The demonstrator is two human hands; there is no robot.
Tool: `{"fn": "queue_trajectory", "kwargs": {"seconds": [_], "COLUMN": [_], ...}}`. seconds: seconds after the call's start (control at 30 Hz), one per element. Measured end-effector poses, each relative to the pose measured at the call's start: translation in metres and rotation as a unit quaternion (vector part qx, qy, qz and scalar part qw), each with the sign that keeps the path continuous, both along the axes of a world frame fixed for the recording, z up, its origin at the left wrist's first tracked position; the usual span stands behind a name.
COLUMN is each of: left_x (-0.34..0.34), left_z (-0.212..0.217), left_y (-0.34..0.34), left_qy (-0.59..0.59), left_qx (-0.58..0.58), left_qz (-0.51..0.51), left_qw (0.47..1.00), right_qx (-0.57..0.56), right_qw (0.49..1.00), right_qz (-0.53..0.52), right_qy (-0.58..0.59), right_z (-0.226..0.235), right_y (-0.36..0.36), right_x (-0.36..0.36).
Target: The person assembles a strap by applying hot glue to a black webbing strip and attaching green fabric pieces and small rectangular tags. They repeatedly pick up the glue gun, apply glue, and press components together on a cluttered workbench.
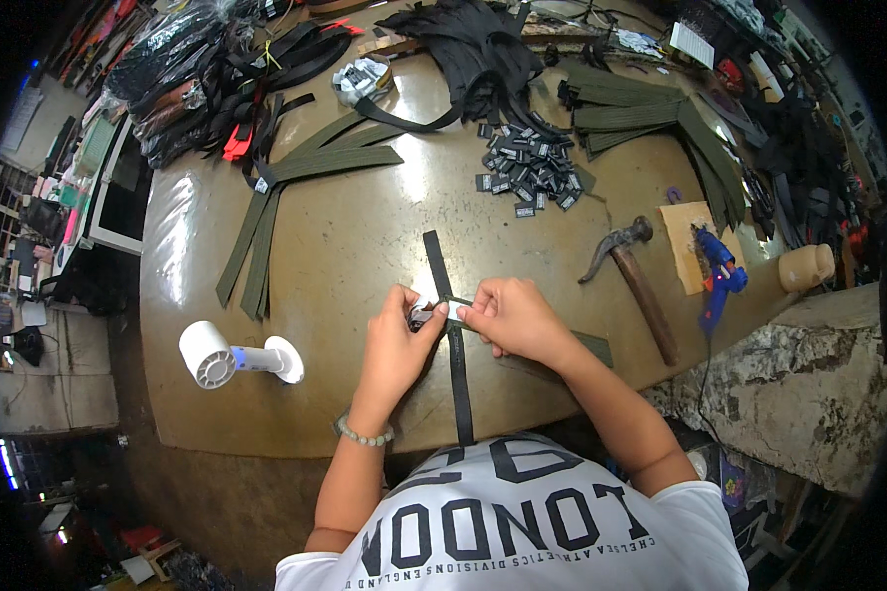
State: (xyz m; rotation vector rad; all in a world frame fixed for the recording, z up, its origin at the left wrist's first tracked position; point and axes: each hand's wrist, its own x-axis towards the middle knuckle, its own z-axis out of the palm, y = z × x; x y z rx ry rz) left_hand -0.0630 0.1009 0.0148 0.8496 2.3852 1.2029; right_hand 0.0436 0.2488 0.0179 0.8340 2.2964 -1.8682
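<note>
Placement, left to right. White fan (207,357) stands on its round base at the left of the frame, its head well apart from the work, perhaps to give you air without crowding your hands. Olive strap bundle (340,163), upper left, is gathered at one spot and fanned out, which probably keeps its lengths together.

Your left hand (394,330), centre of frame, has thumb and forefinger pinching a small dark-and-white piece (421,315), close against the crossing, apparently to steady it. Your right hand (511,315), just beside it, has thumb and forefinger pinching the near end of an olive strip (593,348); its other fingers are curled under and partly hidden. Meeting thumb to thumb likely gives you fine control.

Label pile (532,167), upper centre, sits ahead of your hands, seemingly for easy reach. Hammer (646,305) and blue glue gun (721,281) lie to the right, likewise near your right arm; the gun is by a brown board (678,231), possibly there to catch drips.

Appearance, left to right. Black strap (458,384): narrow, flat, nearly straight, running from mid-frame down to the table edge (296,448) before your shirt. Pale patch (453,311): small, showing between your thumbs; type not determined. Olive strip: dull green, flat, its far end emerging right of your hand; the stretch beneath your fingers is hidden.
</note>
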Motion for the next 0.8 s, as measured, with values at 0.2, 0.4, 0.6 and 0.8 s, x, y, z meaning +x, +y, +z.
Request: {"fn": "queue_trajectory", "kwargs": {"seconds": [0.2,0.4,0.6,0.8], "left_x": [0.006,0.020,0.022,0.020], "left_z": [-0.003,0.012,0.000,-0.003], "left_y": [-0.008,-0.038,-0.028,-0.019], "left_qy": [-0.053,-0.090,0.094,0.025], "left_qx": [0.058,-0.018,0.059,0.077], "left_qz": [0.020,-0.036,-0.094,-0.016], "left_qw": [0.997,0.995,0.989,0.997], "right_qx": [0.010,0.023,0.025,0.010], "right_qw": [1.000,1.000,1.000,1.000], "right_qz": [-0.002,0.003,0.012,0.015], "right_qy": [0.006,0.006,0.007,0.001], "right_z": [-0.003,-0.004,-0.005,-0.007], "right_y": [-0.002,0.000,0.000,0.001], "right_x": [0.000,-0.001,0.000,-0.001]}}
